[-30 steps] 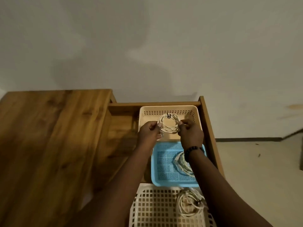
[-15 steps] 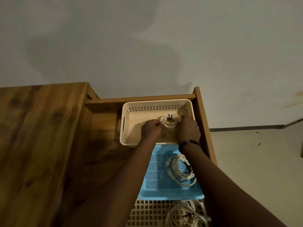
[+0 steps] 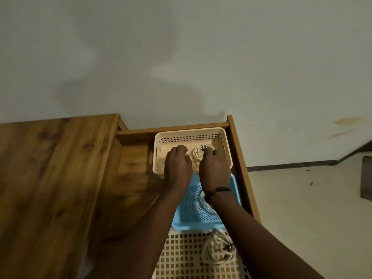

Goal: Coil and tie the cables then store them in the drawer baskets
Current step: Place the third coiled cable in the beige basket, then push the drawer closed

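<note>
Far cream basket point(image 3: 221, 135) with dotted perforations, pale blue mesh-patterned basket point(image 3: 189, 212) in the middle, near white grid basket point(image 3: 181, 256); whitish coiled cables; brown woodgrain desk point(image 3: 50, 178).

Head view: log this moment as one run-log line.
step: placing coil | coiled cable in beige basket | right hand grip on coil | left hand curled, grip unclear | blue basket, white basket: one coil each

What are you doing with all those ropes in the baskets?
A person is putting away coiled cables in an open wooden drawer. Both hands reach into the beige basket at the back. The right hand holds a tied white cable coil down inside it, and the left hand is curled beside the coil. Another coil lies in the blue basket, and one more in the white grid basket nearest.
</note>
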